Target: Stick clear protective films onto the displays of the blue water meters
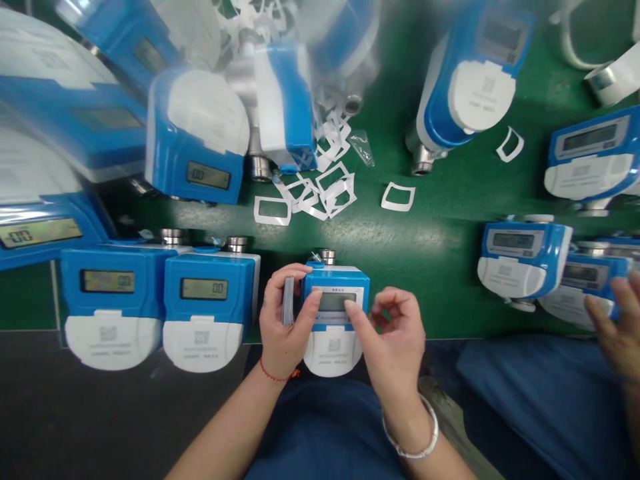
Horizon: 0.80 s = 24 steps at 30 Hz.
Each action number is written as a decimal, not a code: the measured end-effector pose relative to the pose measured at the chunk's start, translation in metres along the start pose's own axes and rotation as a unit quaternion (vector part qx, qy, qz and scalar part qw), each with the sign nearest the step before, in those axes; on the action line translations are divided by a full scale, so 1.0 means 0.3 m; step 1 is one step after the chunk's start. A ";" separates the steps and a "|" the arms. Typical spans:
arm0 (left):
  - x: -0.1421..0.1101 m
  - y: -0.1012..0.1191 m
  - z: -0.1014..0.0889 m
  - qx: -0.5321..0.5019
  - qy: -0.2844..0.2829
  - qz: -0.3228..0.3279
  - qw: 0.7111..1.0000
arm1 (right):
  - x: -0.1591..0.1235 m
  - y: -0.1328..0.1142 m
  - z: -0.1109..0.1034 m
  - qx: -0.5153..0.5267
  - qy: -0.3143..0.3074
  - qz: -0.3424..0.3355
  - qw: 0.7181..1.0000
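Observation:
At the near edge of the green table stands a blue and white water meter (335,363), a pale label frame (356,291) round its grey display. My left hand (283,320) is wrapped around a thin stack of grey-edged labels (289,301) at the meter's left side. Its thumb presses on the left part of the label frame. My right hand (395,333) has its thumb at the right end of the display, with the other fingers curled loosely apart from the thumb and nothing visible in them. The meter's metal pipe end (327,256) points away from me.
Two meters without label frames (207,303) stand to the left. More meters (197,133) crowd the back left. Cut-out white paper frames (273,210) litter the middle. Labelled meters (523,257) stand on the right, where another person's hand (620,320) reaches in. A tape roll (603,79) lies back right.

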State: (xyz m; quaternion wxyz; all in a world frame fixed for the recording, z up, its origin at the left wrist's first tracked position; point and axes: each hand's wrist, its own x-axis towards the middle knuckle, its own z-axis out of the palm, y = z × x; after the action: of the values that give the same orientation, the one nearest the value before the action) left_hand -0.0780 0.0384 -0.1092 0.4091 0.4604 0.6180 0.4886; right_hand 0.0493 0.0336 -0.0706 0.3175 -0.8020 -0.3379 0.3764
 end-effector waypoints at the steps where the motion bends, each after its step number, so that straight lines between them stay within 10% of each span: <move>1: -0.001 0.000 -0.001 0.004 -0.001 -0.001 1.000 | 0.003 0.006 0.012 -0.019 0.002 -0.017 1.000; 11: -0.014 -0.011 0.003 0.011 -0.009 0.012 1.000 | 0.047 0.058 0.033 0.069 -0.111 0.016 0.991; 18: 0.008 -0.014 -0.004 -0.024 -0.025 -0.007 0.999 | 0.100 0.005 0.048 0.267 -0.175 0.204 0.926; 24: 0.014 -0.021 -0.013 -0.054 -0.035 -0.036 0.997 | 0.103 0.012 0.025 0.318 -0.240 0.225 0.889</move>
State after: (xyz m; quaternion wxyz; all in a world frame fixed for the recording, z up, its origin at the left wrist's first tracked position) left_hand -0.0839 0.0411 -0.1148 0.4724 0.4317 0.5922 0.4896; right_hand 0.0592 0.0576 -0.0892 0.3720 -0.5977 -0.0767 0.7061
